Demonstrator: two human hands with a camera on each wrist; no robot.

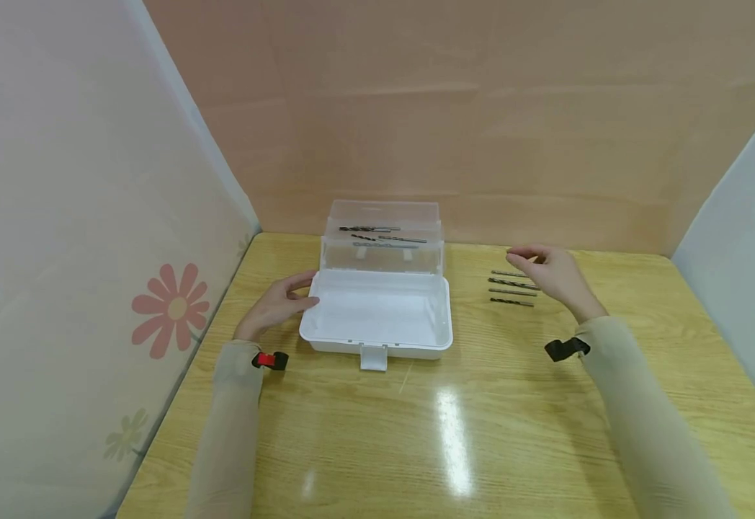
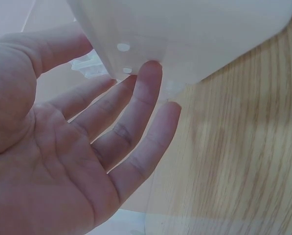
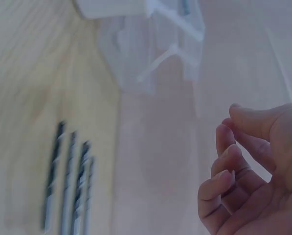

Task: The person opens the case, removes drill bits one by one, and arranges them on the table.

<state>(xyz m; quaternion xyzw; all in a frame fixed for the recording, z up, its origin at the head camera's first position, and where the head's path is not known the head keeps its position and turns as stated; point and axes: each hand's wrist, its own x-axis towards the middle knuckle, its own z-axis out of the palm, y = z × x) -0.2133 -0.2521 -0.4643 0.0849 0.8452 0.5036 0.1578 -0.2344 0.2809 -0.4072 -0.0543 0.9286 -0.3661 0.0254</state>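
A white plastic storage box (image 1: 377, 310) stands on the table with its clear tiered trays (image 1: 380, 254) raised at the back. My left hand (image 1: 280, 303) touches its left side, the thumb at the rim. In the left wrist view, the fairly straight fingers (image 2: 145, 93) rest against the outer wall. Several metal drill bits (image 1: 512, 292) lie in a row right of the box. Above their far end hovers my right hand (image 1: 549, 274), holding nothing. Thumb and index fingertips are close together, the other fingers loosely curled in the right wrist view.
More drill bits (image 1: 367, 229) lie in the clear trays. A white latch (image 1: 374, 357) hangs at the box's front. Behind the wooden table (image 1: 351, 440) rises a tan backdrop (image 1: 377, 108); a pale sheet with a red flower (image 1: 176, 308) stands at the left.
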